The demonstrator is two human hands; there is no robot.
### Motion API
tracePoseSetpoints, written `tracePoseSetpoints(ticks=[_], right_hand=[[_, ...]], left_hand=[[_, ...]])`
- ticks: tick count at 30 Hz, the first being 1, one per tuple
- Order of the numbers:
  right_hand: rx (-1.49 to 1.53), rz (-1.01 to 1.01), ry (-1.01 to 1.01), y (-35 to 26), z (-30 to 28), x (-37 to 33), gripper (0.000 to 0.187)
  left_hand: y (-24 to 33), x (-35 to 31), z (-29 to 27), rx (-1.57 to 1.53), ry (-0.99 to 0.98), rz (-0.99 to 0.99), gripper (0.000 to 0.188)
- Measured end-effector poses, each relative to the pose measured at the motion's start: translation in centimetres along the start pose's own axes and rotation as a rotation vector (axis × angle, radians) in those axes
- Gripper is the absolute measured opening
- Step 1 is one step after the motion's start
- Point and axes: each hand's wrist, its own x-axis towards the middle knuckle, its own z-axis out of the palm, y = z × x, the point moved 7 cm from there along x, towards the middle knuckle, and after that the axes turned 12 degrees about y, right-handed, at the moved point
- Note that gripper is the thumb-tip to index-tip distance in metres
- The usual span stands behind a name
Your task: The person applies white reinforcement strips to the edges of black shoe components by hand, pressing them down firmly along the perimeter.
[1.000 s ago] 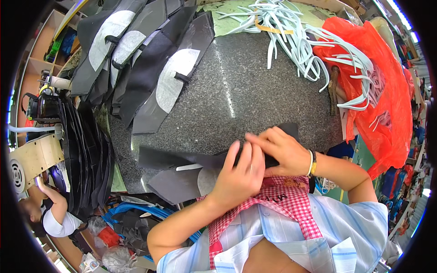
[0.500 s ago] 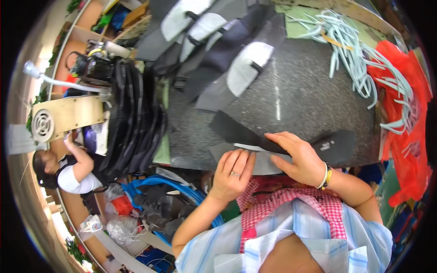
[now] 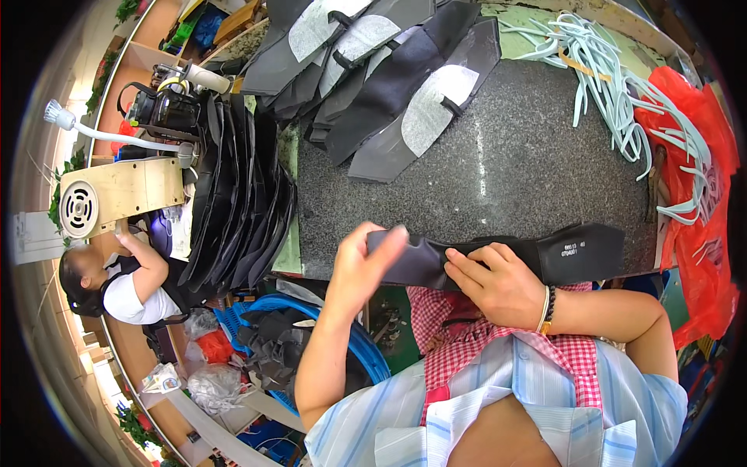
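Note:
A long black leather piece [image 3: 580,253] with small pale print at its right end lies along the near edge of the dark worktable [image 3: 529,156]. My left hand [image 3: 359,268] grips its left end, fingers behind and thumb over the front. Closer to the middle, my right hand [image 3: 498,288] is closed on the piece, its fingertips pressed together on the surface. What lies under those fingers is hidden. Beyond my hands is a loose heap of similar black pieces [image 3: 381,159], several with whitish half-oval patches [image 3: 437,109] and small black loops.
Pale blue strips [image 3: 603,86] lie at the far right beside a red plastic bag [image 3: 704,280]. Stacked black pieces [image 3: 233,194] stand left of the table. A blue basket [image 3: 362,342] of dark scraps sits below. A co-worker [image 3: 128,284] is at a beige machine [image 3: 132,194] farther left.
My left hand has moved left and up to the piece's left end, its thumb now over the front. The right hand has shifted nearer me with its fingers curled. The white strip has gone from sight.

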Motion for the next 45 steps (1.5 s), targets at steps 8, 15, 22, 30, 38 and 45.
tracePoseSetpoints(ticks=[8, 15, 22, 30, 38, 45], right_hand=[[0.079, 0.086, -0.063, 0.4, -0.1, 0.5, 0.051], [-0.011, 0.06, -0.208, -0.5, 0.9, 0.4, 0.087], [-0.22, 0.122, -0.399, -0.9, 3.0, 3.2, 0.094], [0.388, 0.212, -0.161, 3.6, -3.1, -2.5, 0.052], [0.233, 0.09, -0.103, 3.1, -4.0, -4.1, 0.04], [0.179, -0.019, -0.101, 3.3, -3.4, -6.3, 0.042]], left_hand=[[-1.6, 0.9, -0.4, 0.0, 0.017, 0.061, 0.026], [2.2, -0.8, 0.1, 0.525, 0.232, 0.849, 0.02], [1.6, -0.6, -0.1, 0.784, 0.427, 0.914, 0.015], [-0.6, -6.2, 3.3, 1.034, 0.02, 1.001, 0.061], [0.5, -8.3, 10.4, 0.982, -0.276, 1.412, 0.036], [0.4, -10.0, 12.3, 1.115, -0.176, 1.444, 0.03]])
